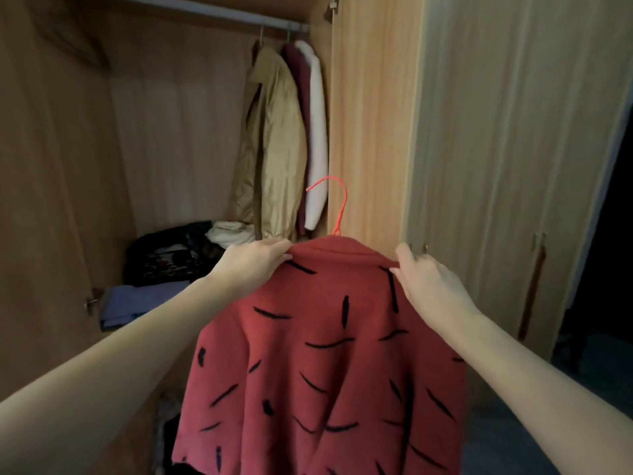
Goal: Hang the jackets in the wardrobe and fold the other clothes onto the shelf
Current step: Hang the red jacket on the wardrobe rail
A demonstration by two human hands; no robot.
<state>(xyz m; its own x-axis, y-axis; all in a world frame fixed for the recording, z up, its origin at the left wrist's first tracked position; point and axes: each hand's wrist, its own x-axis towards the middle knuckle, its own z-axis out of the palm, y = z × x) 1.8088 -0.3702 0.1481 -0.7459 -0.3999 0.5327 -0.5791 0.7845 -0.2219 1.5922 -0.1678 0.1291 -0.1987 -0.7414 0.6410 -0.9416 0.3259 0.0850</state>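
Observation:
A red jacket point(329, 354) with black dashes hangs on an orange hanger point(337, 204) in front of me, held up before the open wardrobe. My left hand point(255, 260) pinches its left shoulder and my right hand point(424, 274) pinches its right shoulder. The hanger's hook points up, well below the wardrobe rail point(219, 13). On the rail's right end hang a tan jacket point(274, 142), a maroon garment point(298, 80) and a white one point(317, 132).
The shelf inside holds a dark patterned pile point(168, 252), a cream cloth point(229, 233) and a folded blue garment point(137, 301). A wardrobe partition point(370, 114) and a closed door point(496, 166) stand to the right. More clothes lie low down at the left point(168, 437).

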